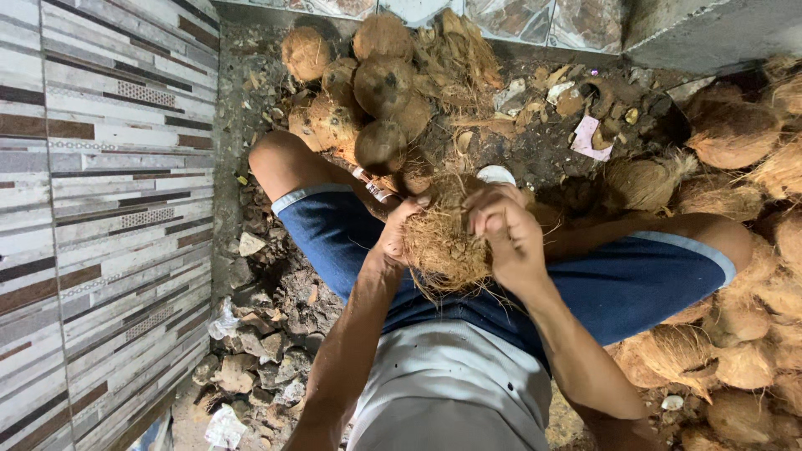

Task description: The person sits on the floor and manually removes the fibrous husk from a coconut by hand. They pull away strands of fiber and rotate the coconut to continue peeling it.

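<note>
A fibrous coconut (441, 246) sits between the knees of a seated person in blue shorts (622, 284), gripped on both sides. The left hand (399, 230) clasps its flank; the right hand (507, 232) closes on the husk fibres at its top. Husked coconuts (376, 88) pile just beyond, unhusked coconuts (735, 334) at right, a striped tiled wall (100, 209) at left.

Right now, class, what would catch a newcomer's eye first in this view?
First, the fibrous coconut at centre, gripped between the left hand and right hand over the blue shorts. Next, the husked coconuts piled at the top, and the hairy unhusked ones heaped along the right.
</note>
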